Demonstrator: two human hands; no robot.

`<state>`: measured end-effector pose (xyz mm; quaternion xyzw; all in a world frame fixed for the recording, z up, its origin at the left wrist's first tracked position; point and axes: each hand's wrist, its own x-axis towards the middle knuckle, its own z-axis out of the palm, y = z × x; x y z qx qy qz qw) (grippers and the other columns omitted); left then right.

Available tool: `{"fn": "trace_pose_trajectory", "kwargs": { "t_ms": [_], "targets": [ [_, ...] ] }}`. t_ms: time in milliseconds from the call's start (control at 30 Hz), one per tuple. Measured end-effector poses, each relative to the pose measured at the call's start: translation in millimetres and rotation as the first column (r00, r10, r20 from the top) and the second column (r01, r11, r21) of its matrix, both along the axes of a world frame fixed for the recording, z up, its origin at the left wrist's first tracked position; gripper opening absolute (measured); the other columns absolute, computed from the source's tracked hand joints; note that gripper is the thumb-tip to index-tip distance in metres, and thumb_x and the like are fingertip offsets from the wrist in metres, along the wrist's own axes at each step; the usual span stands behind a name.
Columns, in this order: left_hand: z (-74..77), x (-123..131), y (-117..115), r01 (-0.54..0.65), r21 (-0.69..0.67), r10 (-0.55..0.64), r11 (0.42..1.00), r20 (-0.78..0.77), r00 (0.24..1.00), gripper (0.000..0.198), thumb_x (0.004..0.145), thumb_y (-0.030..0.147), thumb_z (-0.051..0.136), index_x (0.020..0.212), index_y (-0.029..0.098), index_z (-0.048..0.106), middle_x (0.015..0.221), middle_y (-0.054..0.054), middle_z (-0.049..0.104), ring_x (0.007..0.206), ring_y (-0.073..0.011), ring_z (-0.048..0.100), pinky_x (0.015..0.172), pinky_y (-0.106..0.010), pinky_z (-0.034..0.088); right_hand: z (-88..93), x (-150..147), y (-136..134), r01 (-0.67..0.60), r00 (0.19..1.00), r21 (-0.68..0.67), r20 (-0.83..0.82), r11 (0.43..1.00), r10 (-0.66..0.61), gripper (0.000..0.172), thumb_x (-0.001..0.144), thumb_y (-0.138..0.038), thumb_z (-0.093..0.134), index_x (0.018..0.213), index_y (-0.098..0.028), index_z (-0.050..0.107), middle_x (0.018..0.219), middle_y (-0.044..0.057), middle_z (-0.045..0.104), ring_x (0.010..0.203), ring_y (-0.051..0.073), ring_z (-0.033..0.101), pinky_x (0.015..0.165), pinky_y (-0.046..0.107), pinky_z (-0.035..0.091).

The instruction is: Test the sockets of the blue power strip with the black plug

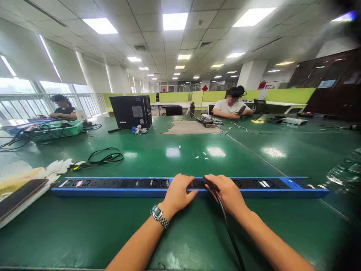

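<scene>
A long blue power strip point(113, 192) with a black socket face lies crosswise on the green table. My left hand point(179, 194), with a watch on its wrist, grips the strip near its middle, its fingers over the far edge and its thumb pointing right. My right hand point(224, 190) is closed around the plug end of a black power cord point(229, 229), at the sockets just right of my left hand. The cord runs down toward the table's near edge. Fingers hide most of the plug, so how far it sits in a socket cannot be told.
A coiled black cable point(105, 156) lies beyond the strip's left part. At far left are a long dark-topped piece point(21, 197) and a green basket point(60, 131) of cables. A black computer case point(131, 111) stands further back. Two people sit across the table. Clear plastic point(345, 171) lies right.
</scene>
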<state>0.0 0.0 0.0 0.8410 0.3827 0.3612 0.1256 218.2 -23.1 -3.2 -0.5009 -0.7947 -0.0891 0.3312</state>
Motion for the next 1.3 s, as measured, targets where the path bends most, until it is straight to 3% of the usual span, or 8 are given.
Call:
{"fn": "trace_pose_trajectory", "kwargs": {
  "t_ms": [233,400,600,733,833,1000,1133,1300],
  "targets": [
    [5.6,35,0,0.068,0.111,-0.059,0.991,-0.085,0.995,0.044,0.08,0.023,0.069,0.123,0.019,0.06,0.113,-0.009,0.07,0.104,-0.025,0.063,0.096,-0.045,0.049,-42.3,10,-3,0.197,0.98,0.114,0.003,0.974,-0.199,0.073,0.085,-0.057,0.055,0.14,-0.012,0.041,0.13,0.019,0.059,0.117,0.032,0.055,0.098,0.049,0.044],
    [14.4,58,1,0.019,0.144,-0.014,0.989,-0.032,0.999,0.031,0.086,0.012,0.054,0.115,0.018,0.062,0.105,-0.008,0.071,0.101,-0.0224,0.064,0.092,-0.039,0.052,-52.2,12,-2,0.324,0.931,0.06,0.155,0.944,-0.33,0.067,0.083,-0.058,0.053,0.134,-0.015,0.049,0.138,0.017,0.053,0.127,0.035,0.046,0.104,0.052,0.038],
    [29.6,-36,5,-0.219,0.28,0.149,0.935,0.249,0.957,0.039,0.087,0.01,0.045,0.122,0.019,0.059,0.113,-0.009,0.07,0.107,-0.0221,0.063,0.098,-0.039,0.05,-49.7,9,-4,0.377,0.911,0.004,0.18,0.926,-0.372,0.071,0.081,-0.062,0.052,0.136,-0.017,0.048,0.142,0.014,0.05,0.13,0.035,0.043,0.106,0.051,0.034],
    [19.8,-141,3,-0.292,0.207,0.275,0.934,0.106,0.956,0.035,0.088,0.018,0.048,0.12,0.02,0.062,0.112,-0.009,0.071,0.104,-0.0234,0.066,0.095,-0.039,0.052,-50.4,9,-3,0.389,0.91,-0.028,0.167,0.921,-0.379,0.073,0.08,-0.064,0.052,0.135,-0.016,0.049,0.141,0.014,0.05,0.131,0.034,0.042,0.107,0.051,0.033],
    [7.4,-184,-4,-0.277,0.137,0.273,0.951,0.045,0.961,0.033,0.09,0.024,0.048,0.119,0.02,0.063,0.107,-0.007,0.073,0.096,-0.0217,0.069,0.087,-0.036,0.055,-49.9,9,-1,0.4,0.91,-0.061,0.142,0.914,-0.389,0.075,0.078,-0.064,0.054,0.135,-0.015,0.05,0.142,0.015,0.05,0.131,0.034,0.042,0.107,0.051,0.033],
    [2.1,-184,-3,-0.185,0.051,0.185,0.982,-0.001,0.983,0.034,0.09,0.025,0.05,0.121,0.021,0.063,0.113,-0.006,0.072,0.102,-0.0212,0.068,0.092,-0.035,0.054,-35.3,-18,-1,0.394,0.919,-0.134,0.04,0.909,-0.392,0.072,0.076,-0.066,0.056,0.13,-0.018,0.056,0.14,0.013,0.053,0.133,0.034,0.041,0.109,0.056,0.03],
    [6.1,-180,-1,-0.155,0.043,0.159,0.987,-0.098,0.982,0.037,0.09,0.024,0.05,0.125,0.024,0.061,0.119,-0.006,0.07,0.11,-0.0223,0.064,0.102,-0.04,0.048,-13.6,-75,-3,0.205,0.972,-0.152,-0.087,0.967,-0.22,0.06,0.081,-0.057,0.058,0.127,-0.019,0.058,0.14,0.011,0.054,0.133,0.031,0.042,0.11,0.053,0.031],
    [-0.2,-184,-7,-0.28,0.097,0.292,0.955,-0.148,0.945,0.087,0.076,0.029,0.07,0.151,0.024,0.025,0.127,-0.009,0.064,0.117,-0.0283,0.058,0.105,-0.05,0.042,10.7,-176,9,-0.133,0.98,-0.153,-0.17,0.979,0.106,0.05,0.08,-0.039,0.067,0.126,-0.02,0.059,0.131,0.009,0.061,0.121,0.027,0.049,0.105,0.046,0.037]
  ]
}}
